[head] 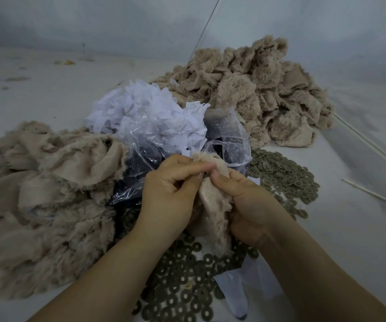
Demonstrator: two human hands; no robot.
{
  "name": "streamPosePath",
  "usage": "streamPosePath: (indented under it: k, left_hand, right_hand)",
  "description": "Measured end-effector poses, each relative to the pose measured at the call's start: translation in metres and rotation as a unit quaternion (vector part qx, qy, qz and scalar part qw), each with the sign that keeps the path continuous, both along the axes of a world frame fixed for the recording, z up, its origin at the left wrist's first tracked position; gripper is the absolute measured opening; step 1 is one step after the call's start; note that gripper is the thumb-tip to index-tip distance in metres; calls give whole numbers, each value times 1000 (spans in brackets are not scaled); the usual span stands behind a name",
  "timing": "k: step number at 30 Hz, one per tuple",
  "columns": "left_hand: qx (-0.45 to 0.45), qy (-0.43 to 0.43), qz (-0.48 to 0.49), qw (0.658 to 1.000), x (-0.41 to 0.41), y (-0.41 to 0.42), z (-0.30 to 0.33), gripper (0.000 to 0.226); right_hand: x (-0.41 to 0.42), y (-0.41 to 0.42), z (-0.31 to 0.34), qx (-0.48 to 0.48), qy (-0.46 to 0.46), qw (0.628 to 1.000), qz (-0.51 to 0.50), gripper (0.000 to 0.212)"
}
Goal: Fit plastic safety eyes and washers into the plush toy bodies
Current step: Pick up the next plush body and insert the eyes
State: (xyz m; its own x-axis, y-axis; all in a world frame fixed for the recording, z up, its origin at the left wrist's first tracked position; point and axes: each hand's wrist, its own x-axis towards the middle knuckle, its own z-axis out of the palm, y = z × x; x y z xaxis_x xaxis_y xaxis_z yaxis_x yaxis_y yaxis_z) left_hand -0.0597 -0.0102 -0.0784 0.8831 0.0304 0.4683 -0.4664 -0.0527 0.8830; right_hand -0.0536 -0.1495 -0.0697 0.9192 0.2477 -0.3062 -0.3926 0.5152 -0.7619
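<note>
A beige plush toy body (213,210), turned inside out, hangs between my two hands at the centre. My left hand (171,189) pinches its upper edge with curled fingers. My right hand (245,201) grips the fabric from the right, its thumb pressing near the top where a small dark part shows. Grey-green washers (187,284) lie scattered under my hands, with more washers (287,180) to the right. A clear plastic bag (141,168) holding dark pieces lies just behind my hands.
A heap of beige plush bodies (48,198) fills the left side, and another heap (264,94) sits at the back right. White paper scraps (145,112) pile up behind the bag. Thin white sticks (373,196) lie on the right of the grey surface.
</note>
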Motion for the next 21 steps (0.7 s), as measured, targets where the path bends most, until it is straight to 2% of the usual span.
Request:
streamPosePath:
  k: [5,8,14,21]
  left_hand:
    - [104,-30,21,994,0,2,5,32]
    - [136,-26,26,990,3,4,6,33]
    - [147,-43,73,985,4,5,4,30]
    - [67,12,69,995,6,5,1,28]
  right_hand:
    - [0,-3,2,14,-13,1000,8,41]
    - [-1,-4,2,12,-17,1000,7,35]
    - [-3,1,1,-6,-34,999,-4,34]
    - [-4,2,-1,-33,-71,996,-30,28]
